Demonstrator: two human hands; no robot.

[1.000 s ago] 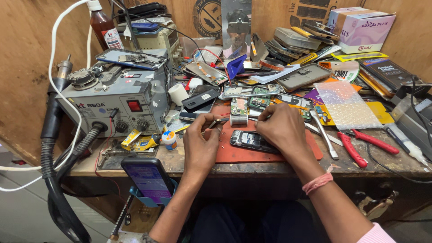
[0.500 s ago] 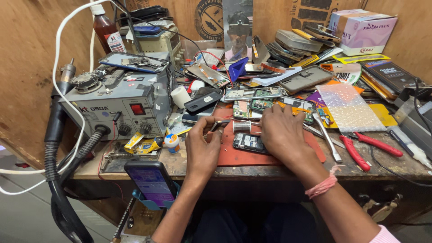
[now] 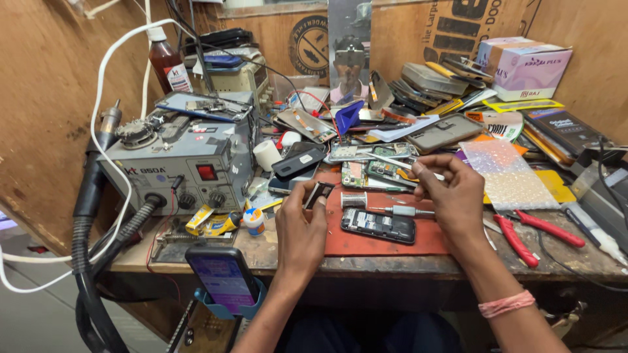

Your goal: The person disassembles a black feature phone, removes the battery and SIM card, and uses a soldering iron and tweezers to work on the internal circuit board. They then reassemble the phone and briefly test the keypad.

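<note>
An opened phone (image 3: pixel 378 226) lies flat on a red work mat (image 3: pixel 392 247) at the bench's front. My left hand (image 3: pixel 301 229) is just left of it and pinches a small dark flat part (image 3: pixel 318 194) upright between thumb and fingers. My right hand (image 3: pixel 453 195) is raised above the mat's right side, its fingertips closed on a thin pale metal tool (image 3: pixel 392 161) that points left over loose circuit boards (image 3: pixel 366 173). A small screwdriver (image 3: pixel 402 211) and a solder spool (image 3: pixel 353 199) rest on the mat between my hands.
A grey hot-air rework station (image 3: pixel 180 171) with hoses fills the left. A phone in a blue holder (image 3: pixel 222 280) hangs off the front edge. Red-handled cutters (image 3: pixel 523 236), bubble wrap (image 3: pixel 509 175), stacked phones, boxes (image 3: pixel 526 65) and a brown bottle (image 3: pixel 167 65) crowd the bench.
My right hand has lifted off the opened phone and moved up and right with the thin tool. My left hand has turned the small dark part upright.
</note>
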